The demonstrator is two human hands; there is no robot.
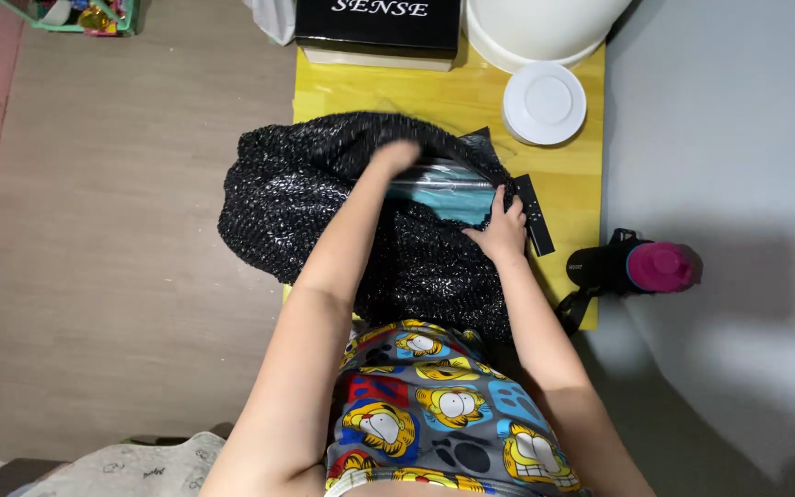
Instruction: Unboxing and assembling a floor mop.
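A black sparkly knit garment (296, 202) lies over a small yellow table (471, 97). My left hand (396, 156) reaches into its top edge, fingers buried in the fabric and blurred. My right hand (501, 230) presses on the garment's right side, fingers gripping the edge of a grey plastic bag (453, 175) with something teal (457, 201) inside. A black remote (535, 213) lies right beside my right hand on the table.
A black box (379, 23) and a white round container (535, 28) stand at the table's far end, with a white lid (545, 103) near them. A black bottle with a pink cap (632, 267) lies on the grey surface to the right. Wooden floor spreads left.
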